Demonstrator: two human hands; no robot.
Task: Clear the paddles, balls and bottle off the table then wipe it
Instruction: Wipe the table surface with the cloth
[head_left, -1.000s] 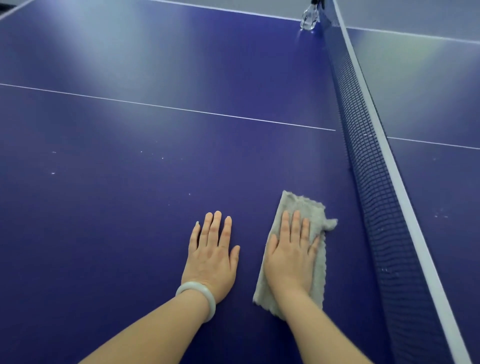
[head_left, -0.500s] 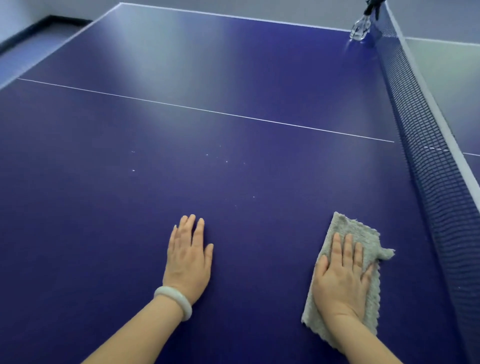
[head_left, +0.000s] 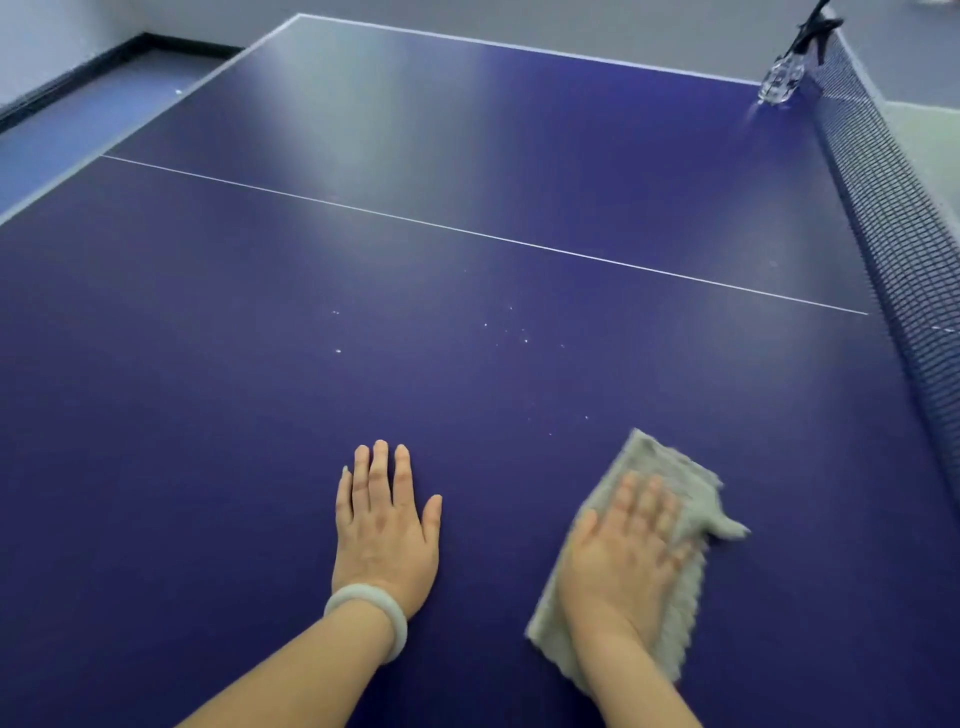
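The dark blue ping-pong table (head_left: 467, 182) fills the view. My left hand (head_left: 384, 535) lies flat on it with fingers spread, a pale bangle on the wrist. My right hand (head_left: 618, 561) presses flat on a grey cloth (head_left: 675, 478) on the table, to the right of the left hand; both hand and cloth are motion-blurred. A clear plastic bottle (head_left: 779, 85) stands at the far right corner beside the net post. No paddles or balls are in view.
The dark net (head_left: 893, 249) runs along the right side, close to the cloth. Small white specks (head_left: 509, 332) dot the surface ahead of my hands. A white centre line crosses the table. Blue floor (head_left: 62, 135) lies past the left edge.
My right hand slid the cloth rightward away from my left hand, then back a little towards it. The left hand stayed flat. The view swung left, showing the table's left edge.
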